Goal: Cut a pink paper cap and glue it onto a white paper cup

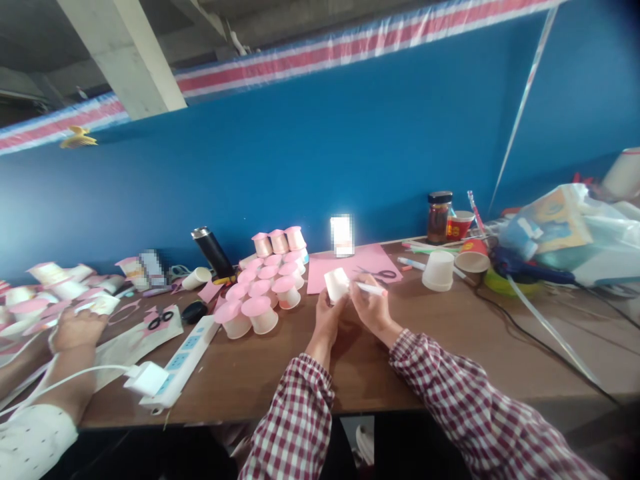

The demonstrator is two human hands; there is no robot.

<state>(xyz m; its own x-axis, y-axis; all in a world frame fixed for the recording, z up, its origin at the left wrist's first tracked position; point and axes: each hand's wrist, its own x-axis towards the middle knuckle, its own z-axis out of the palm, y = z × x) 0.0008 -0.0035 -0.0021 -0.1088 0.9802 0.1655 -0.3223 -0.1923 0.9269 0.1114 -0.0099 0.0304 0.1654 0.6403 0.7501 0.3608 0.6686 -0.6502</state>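
Two hands show in the head view. The left hand (326, 313) holds a small white paper cup (335, 285), its fingers bent around the low part, only as close as the cup lets them. The cup is tilted, near the front edge of the pink paper (323, 270) on the table (360, 380). The right hand (371, 308) has its fingers closed on a white marker (371, 289) with a pink end. The marker is right by the cup, but I cannot tell if they touch.

The cup looks very light and a bit stiff, but a hard squeeze would likely dent its thin wall. It may be a little slippery. A soft hold around its side seems best. The marker looks hard and light, good for a pinch.
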